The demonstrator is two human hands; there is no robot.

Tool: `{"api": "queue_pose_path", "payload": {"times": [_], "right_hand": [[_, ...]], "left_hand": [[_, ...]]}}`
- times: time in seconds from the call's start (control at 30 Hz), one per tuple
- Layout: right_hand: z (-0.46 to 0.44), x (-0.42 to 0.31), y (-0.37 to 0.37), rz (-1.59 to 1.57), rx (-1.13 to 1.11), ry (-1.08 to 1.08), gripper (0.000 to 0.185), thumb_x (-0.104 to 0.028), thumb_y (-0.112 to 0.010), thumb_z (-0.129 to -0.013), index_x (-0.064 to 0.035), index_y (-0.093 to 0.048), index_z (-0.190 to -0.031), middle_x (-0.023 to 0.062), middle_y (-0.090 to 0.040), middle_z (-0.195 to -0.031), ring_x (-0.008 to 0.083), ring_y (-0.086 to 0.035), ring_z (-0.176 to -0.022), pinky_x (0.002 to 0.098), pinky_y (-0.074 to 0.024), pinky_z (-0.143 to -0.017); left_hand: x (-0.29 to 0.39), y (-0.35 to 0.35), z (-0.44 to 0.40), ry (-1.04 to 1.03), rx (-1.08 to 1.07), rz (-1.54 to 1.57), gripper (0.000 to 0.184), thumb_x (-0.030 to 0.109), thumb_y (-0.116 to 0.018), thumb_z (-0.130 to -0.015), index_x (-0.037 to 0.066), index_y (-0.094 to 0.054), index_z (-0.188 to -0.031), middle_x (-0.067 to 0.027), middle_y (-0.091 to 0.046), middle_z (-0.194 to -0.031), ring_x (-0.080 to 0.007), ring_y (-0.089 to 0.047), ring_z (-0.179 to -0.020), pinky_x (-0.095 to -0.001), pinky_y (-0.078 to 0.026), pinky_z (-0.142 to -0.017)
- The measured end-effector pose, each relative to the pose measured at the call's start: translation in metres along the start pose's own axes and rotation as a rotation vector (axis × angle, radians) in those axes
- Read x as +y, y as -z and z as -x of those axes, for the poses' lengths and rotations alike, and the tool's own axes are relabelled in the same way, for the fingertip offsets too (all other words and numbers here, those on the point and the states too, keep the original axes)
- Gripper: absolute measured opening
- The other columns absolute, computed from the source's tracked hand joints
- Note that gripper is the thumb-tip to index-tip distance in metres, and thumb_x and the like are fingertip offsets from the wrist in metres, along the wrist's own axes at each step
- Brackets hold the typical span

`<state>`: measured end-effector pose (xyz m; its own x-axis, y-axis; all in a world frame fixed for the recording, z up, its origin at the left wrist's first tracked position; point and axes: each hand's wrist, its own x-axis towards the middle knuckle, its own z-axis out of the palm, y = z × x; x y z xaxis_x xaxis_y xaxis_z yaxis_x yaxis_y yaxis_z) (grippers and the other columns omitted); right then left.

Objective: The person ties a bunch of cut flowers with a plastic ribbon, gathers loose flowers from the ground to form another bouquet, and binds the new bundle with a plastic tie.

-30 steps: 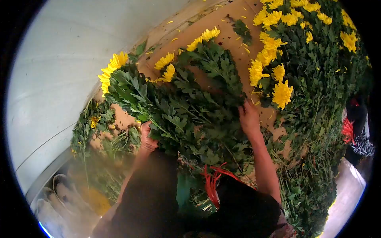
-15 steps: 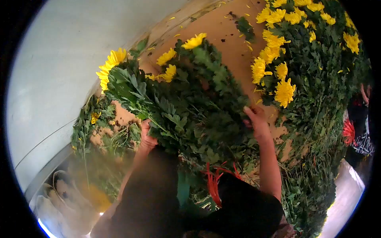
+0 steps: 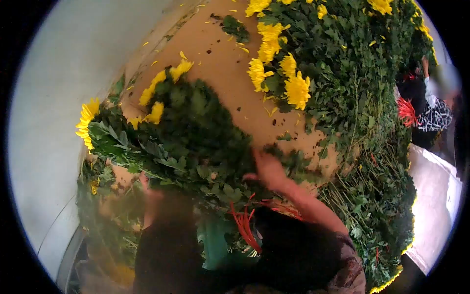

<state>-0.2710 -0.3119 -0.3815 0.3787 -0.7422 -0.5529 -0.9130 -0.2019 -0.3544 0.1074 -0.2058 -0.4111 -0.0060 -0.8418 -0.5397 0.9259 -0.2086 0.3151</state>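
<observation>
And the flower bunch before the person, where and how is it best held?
I would hold the bunch by its leafy stems, below the yellow heads, from the right: the heads lie left, near the pale wall; the stems run rightward.

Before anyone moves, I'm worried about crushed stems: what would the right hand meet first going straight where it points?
The right hand would probably meet the yellow-flowered, dark green leafy bundle first; blur hides whether they touch.

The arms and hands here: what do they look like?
The right hand is bare, with no glove; its forearm is bare up to a dark, brownish, patterned sleeve. The left hand is blurred but seems gloveless too; no sleeve shows there.
</observation>
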Motion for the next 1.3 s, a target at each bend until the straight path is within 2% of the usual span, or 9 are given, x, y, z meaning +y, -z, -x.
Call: {"api": "queue_pose_path", "payload": {"times": [0.1,0.17,0.27,0.33,0.73,0.87,0.97,1.17,1.3], "right_hand": [[0.021,-0.008,0.012,0.111,0.009,0.311,0.074,-0.038,-0.070,-0.080,-0.0058,-0.039,-0.138,0.0213,-0.052,-0.122,0.0387,-0.055,-0.105,0.0437,-0.0460,-0.087],[0.006,0.011,0.065,-0.469,0.026,-0.282,0.061,-0.023,-0.069,-0.082,-0.0057,-0.043,-0.135,0.0204,-0.052,-0.123,0.0352,-0.052,-0.111,0.0418,-0.0435,-0.092],[-0.006,0.091,0.105,-0.105,0.858,-0.154,0.058,-0.013,-0.068,-0.080,0.0005,-0.041,-0.130,0.0211,-0.047,-0.124,0.0369,-0.046,-0.115,0.0455,-0.0392,-0.096],[-0.024,0.104,0.157,0.255,0.976,-0.049,0.074,-0.013,-0.077,-0.073,-0.0016,-0.037,-0.134,0.0188,-0.046,-0.127,0.0371,-0.045,-0.118,0.0466,-0.0369,-0.098],[-0.044,0.124,0.236,0.646,0.444,0.069,0.060,-0.002,-0.071,-0.069,-0.0057,-0.049,-0.125,0.0143,-0.054,-0.109,0.0339,-0.054,-0.101,0.0410,-0.0477,-0.080],[-0.012,0.127,0.256,0.227,0.471,-0.109,0.040,-0.025,-0.061,-0.084,-0.0043,-0.054,-0.118,0.0135,-0.055,-0.119,0.0321,-0.056,-0.103,0.0404,-0.0485,-0.086],[0.009,0.102,0.251,-1.232,0.601,-0.338,0.035,-0.026,-0.058,-0.089,-0.0025,-0.057,-0.114,0.0088,-0.062,-0.106,0.0247,-0.062,-0.092,0.0367,-0.0491,-0.080],[0.060,-0.014,0.281,-1.589,0.514,-0.564,0.030,-0.029,-0.060,-0.089,-0.0086,-0.062,-0.111,0.0042,-0.066,-0.096,0.0240,-0.064,-0.081,0.0403,-0.0509,-0.073],[0.085,-0.105,0.334,0.211,0.492,-0.068,0.038,-0.026,-0.064,-0.083,-0.0035,-0.059,-0.114,0.0149,-0.066,-0.092,0.0353,-0.063,-0.082,0.0441,-0.0499,-0.074]], "left_hand": [[-0.003,0.006,-0.010,-0.033,0.035,-0.055,0.036,0.023,-0.050,-0.092,0.001,-0.056,-0.119,-0.0135,-0.062,-0.113,-0.0232,-0.062,-0.100,-0.0368,-0.051,-0.087],[-0.004,0.015,-0.015,-0.063,0.065,-0.098,0.036,0.024,-0.050,-0.092,0.001,-0.056,-0.119,-0.0131,-0.062,-0.113,-0.0230,-0.062,-0.099,-0.0367,-0.052,-0.086],[-0.003,0.013,-0.020,-0.076,0.066,-0.157,0.037,0.025,-0.050,-0.092,0.002,-0.056,-0.119,-0.0125,-0.062,-0.113,-0.0226,-0.062,-0.098,-0.0364,-0.052,-0.085],[-0.004,0.011,-0.022,-0.078,0.071,-0.188,0.037,0.026,-0.050,-0.092,0.002,-0.056,-0.119,-0.0121,-0.062,-0.112,-0.0224,-0.062,-0.096,-0.0362,-0.052,-0.084],[-0.011,0.029,-0.018,-0.117,0.081,-0.280,0.039,0.032,-0.048,-0.094,0.004,-0.056,-0.119,-0.0096,-0.062,-0.111,-0.0209,-0.062,-0.090,-0.0351,-0.052,-0.078],[-0.020,0.037,-0.023,-0.140,0.050,-0.306,0.039,0.034,-0.047,-0.094,0.005,-0.056,-0.119,-0.0088,-0.062,-0.111,-0.0204,-0.062,-0.088,-0.0348,-0.052,-0.076],[-0.023,0.042,-0.024,-0.177,0.034,-0.371,0.040,0.036,-0.047,-0.095,0.005,-0.056,-0.119,-0.0082,-0.062,-0.111,-0.0200,-0.062,-0.086,-0.0345,-0.052,-0.074],[-0.026,0.052,-0.021,-0.239,-0.091,-0.536,0.035,0.034,-0.046,-0.096,0.006,-0.058,-0.115,-0.0062,-0.063,-0.105,-0.0185,-0.063,-0.081,-0.0329,-0.053,-0.070],[-0.028,0.038,-0.021,-0.123,-0.003,-0.205,0.030,0.030,-0.049,-0.094,0.006,-0.060,-0.110,-0.0061,-0.064,-0.100,-0.0181,-0.063,-0.081,-0.0329,-0.052,-0.072]]}}
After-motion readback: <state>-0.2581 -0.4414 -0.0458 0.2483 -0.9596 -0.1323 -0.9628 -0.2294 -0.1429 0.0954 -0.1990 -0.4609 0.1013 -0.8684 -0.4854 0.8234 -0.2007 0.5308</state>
